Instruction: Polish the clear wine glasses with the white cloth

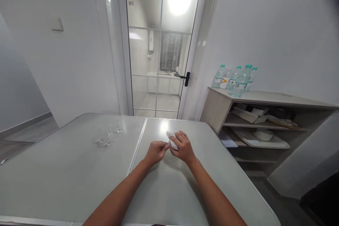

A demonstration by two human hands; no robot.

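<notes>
Both my hands meet over the middle of a grey folding table (66,169). My right hand (182,147) is closed round a small white folded cloth or tissue (171,137), part of which sticks out past my fingers. My left hand (155,152) pinches the near edge of the same white piece with its fingertips. A puddle of spilled water (106,136) lies on the table's left half, well to the left of my hands.
A glass door (159,49) with a black handle (186,77) stands beyond the table. At the right is a low wooden shelf unit (265,97) with several water bottles (235,77) on top and papers on its shelves.
</notes>
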